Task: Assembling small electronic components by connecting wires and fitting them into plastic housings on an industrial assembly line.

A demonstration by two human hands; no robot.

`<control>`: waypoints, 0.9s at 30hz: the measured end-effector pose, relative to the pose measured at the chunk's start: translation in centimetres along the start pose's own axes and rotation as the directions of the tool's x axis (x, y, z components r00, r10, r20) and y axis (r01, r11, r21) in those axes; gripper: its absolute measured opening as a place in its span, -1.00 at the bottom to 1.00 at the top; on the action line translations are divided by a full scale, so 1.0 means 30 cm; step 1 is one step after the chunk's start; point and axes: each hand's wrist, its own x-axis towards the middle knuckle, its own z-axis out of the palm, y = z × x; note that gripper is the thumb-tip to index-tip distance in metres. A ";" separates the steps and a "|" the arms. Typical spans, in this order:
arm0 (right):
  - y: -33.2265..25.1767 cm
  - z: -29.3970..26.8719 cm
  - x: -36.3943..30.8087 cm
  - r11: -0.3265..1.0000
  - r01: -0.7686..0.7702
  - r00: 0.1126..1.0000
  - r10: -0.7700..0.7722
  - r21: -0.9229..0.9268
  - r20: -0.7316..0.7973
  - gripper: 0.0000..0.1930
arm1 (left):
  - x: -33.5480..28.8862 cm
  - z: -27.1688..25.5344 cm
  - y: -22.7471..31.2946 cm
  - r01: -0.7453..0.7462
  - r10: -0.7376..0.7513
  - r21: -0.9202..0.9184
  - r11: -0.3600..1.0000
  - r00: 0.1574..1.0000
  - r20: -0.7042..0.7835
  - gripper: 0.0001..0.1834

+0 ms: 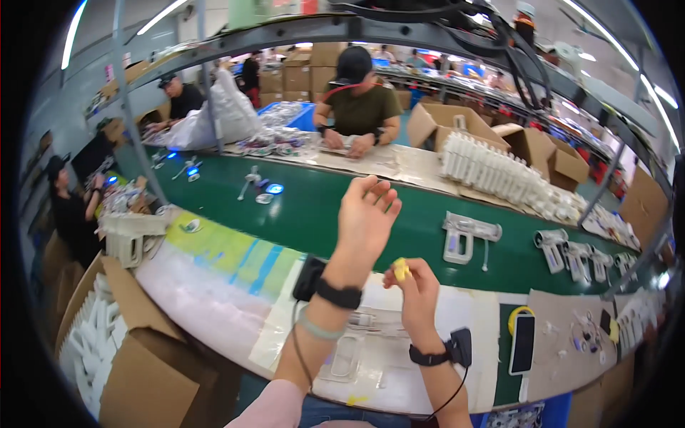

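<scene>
Above the counter [464, 314], the right hand's [421, 289] grip pinches a small yellow piece [402, 269]; the left hand's [369, 212] is loose, seemingly bare. A handled housing [355, 339] lies by the near edge; steadying it left-handed would probably help.

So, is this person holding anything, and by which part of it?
The right grip has a small yellow piece at the fingertips; it is too small to tell which part is pinched. The left grip looks empty.
</scene>
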 end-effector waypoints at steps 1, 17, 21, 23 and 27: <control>-0.001 0.027 -0.035 0.990 0.135 0.990 -0.136 -0.038 -0.031 -0.84 | 0.063 -0.016 -0.011 -0.007 0.004 -0.113 0.994 1.000 -0.024 -0.87; -0.177 0.105 -0.043 0.467 0.530 0.846 -0.343 -0.708 0.407 -0.63 | 0.097 0.056 -0.123 -0.495 0.477 0.341 0.799 0.867 0.143 -0.84; -0.147 0.111 -0.049 0.522 0.562 0.824 -0.287 -0.642 0.488 -0.69 | 0.109 0.043 -0.138 -0.631 0.555 0.410 0.659 0.776 0.301 -0.83; -0.136 0.104 -0.048 0.543 0.568 0.819 -0.297 -0.618 0.492 -0.70 | 0.120 0.045 -0.137 -0.749 0.644 0.566 0.344 0.627 0.438 -0.83; -0.108 0.088 -0.029 0.664 0.473 0.879 -0.312 -0.579 0.360 -0.76 | 0.136 0.042 -0.121 -0.635 0.553 0.609 0.475 0.754 0.354 -0.82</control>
